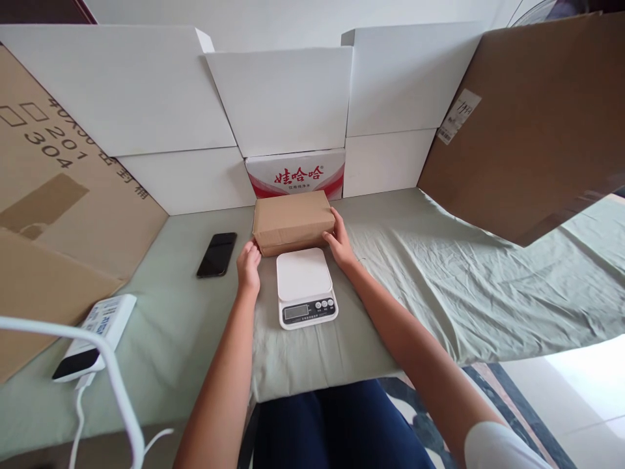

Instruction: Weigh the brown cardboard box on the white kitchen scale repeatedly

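Brown parcel (293, 220), wrapped in plain paper and taped, lying flat on the pale green cloth (439, 280), just behind the white kitchen scale (305, 286) and just in front of a red-and-white printed carton (295, 172). Long axis running left to right across the view, short sides facing the two hands. Left hand (249, 266) at the near left corner, fingers curled and fingertips touching the parcel's front lower edge. Right hand (339, 242) against the right end, fingers spread along that short side, thumb toward the front. Both hands open in shape, pressed on the parcel from opposite ends rather than closed round it; no clear sign of it being off the cloth. Both forearms reaching forward, passing either side of the scale, so the parcel sits straight ahead and between the hands, about equally close to each.

Scale platform bare, its display and buttons on the near edge. Left of the left hand, apart from it, a black phone (217, 254) face up on the cloth. Farther left and nearer the body, a white power bank (96, 337) with a white cable (83, 417) trailing off the table edge. White cardboard panels (146, 98) standing along the back, brown cardboard sheets (532, 124) leaning at both sides.
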`<action>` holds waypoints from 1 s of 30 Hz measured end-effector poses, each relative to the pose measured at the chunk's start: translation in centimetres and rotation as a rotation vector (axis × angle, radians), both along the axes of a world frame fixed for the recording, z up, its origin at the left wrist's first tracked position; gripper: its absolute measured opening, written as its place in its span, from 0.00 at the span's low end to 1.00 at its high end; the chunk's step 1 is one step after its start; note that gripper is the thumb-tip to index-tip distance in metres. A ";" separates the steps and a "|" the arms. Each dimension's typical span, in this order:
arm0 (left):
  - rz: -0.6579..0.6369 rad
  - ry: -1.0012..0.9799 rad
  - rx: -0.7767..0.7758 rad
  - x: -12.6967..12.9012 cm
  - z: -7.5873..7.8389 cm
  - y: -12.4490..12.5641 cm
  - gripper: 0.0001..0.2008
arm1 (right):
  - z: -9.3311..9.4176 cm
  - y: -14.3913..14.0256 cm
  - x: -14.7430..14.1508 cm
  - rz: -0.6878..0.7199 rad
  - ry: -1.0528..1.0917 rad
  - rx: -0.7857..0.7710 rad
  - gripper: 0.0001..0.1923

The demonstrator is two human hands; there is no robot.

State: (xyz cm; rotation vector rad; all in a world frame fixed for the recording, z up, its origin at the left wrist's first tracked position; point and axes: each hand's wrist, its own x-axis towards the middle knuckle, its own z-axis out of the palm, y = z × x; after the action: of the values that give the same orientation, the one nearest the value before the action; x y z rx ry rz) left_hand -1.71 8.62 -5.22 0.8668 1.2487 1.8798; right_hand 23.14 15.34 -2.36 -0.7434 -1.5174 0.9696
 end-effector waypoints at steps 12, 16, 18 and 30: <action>0.053 -0.031 -0.021 -0.2 0.7 -0.2 0.21 | -1.1 0.8 0.4 0.022 0.052 -0.045 0.42; 0.076 -0.048 -0.020 -0.7 1.0 -0.5 0.23 | -1.6 1.1 1.0 -0.016 0.068 -0.110 0.43; 0.066 -0.048 -0.028 -0.8 1.1 -0.5 0.23 | -1.6 1.1 1.1 -0.003 0.072 -0.119 0.43; -0.004 -0.017 -0.058 0.0 0.5 -0.3 0.24 | -0.9 0.3 0.4 0.052 -0.008 -0.059 0.44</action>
State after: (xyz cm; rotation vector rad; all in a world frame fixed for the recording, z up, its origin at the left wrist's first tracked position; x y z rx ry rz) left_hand -1.68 8.33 -4.75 0.8205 1.2838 1.8356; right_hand 23.59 15.64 -3.21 -0.7534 -1.5267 1.0552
